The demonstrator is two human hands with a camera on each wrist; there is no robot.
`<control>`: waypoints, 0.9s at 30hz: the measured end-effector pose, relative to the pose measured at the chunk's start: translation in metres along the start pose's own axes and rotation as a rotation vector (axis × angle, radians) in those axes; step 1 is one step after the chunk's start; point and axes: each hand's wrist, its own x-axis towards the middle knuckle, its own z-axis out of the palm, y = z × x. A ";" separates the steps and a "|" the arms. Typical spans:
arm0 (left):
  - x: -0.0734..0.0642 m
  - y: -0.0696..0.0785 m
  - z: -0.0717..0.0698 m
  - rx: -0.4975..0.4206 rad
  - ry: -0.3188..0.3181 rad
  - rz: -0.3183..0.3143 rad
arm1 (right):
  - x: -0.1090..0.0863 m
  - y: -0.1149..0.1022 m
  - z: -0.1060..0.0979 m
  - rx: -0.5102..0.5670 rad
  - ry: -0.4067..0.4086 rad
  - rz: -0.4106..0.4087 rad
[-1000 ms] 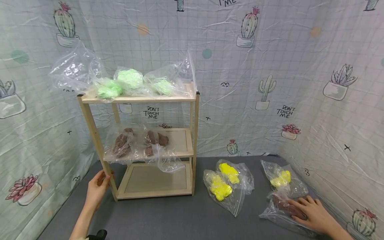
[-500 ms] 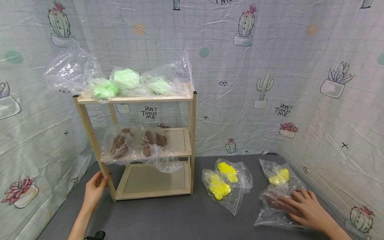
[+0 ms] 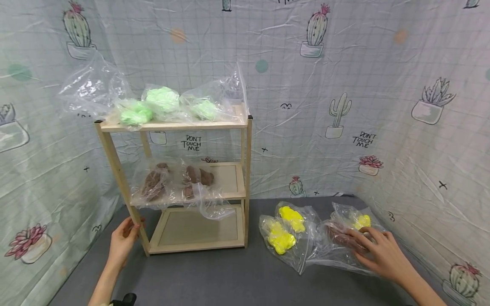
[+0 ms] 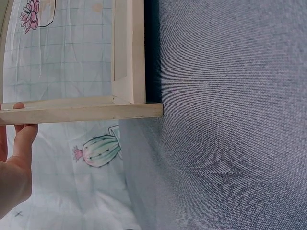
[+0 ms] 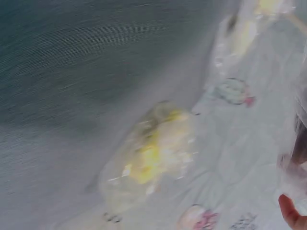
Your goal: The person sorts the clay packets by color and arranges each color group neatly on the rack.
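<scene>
In the head view my left hand (image 3: 121, 241) grips the left front post of a small wooden shelf rack (image 3: 122, 178); the left wrist view shows its fingers around that post (image 4: 76, 112). My right hand (image 3: 384, 255) holds a clear plastic bag with a brown lump (image 3: 337, 233) over the right side of the table. This bag partly covers a bag with a yellow lump (image 3: 363, 221). At the right edge of the blurred right wrist view, part of the brown bag (image 5: 301, 139) and a fingertip (image 5: 289, 211) show.
Bagged light green lumps (image 3: 163, 100) lie on the top shelf. Brown bagged lumps (image 3: 154, 185) sit on the middle shelf, one bag overhanging its front edge. Two yellow bagged lumps (image 3: 281, 240) rest right of the rack. A patterned cloth (image 3: 291, 140) encloses the grey table (image 3: 214, 280).
My right hand has taken the brown bag off the table's right side and moved it leftward and slightly up, toward the yellow bags. The left hand keeps its place on the post.
</scene>
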 end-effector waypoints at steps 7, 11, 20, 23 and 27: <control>0.002 -0.005 -0.003 0.002 -0.022 0.004 | 0.026 -0.017 -0.001 0.031 0.125 -0.011; -0.004 0.021 0.005 0.032 0.005 -0.015 | 0.040 -0.031 -0.002 0.064 0.227 -0.031; -0.007 0.041 0.010 0.058 0.013 -0.066 | 0.080 -0.071 -0.006 0.078 0.406 0.001; -0.006 0.039 0.011 0.063 0.019 -0.070 | 0.094 -0.086 -0.006 0.096 0.440 0.040; -0.004 0.024 0.007 0.087 0.018 -0.062 | 0.112 -0.106 -0.004 0.149 0.504 0.054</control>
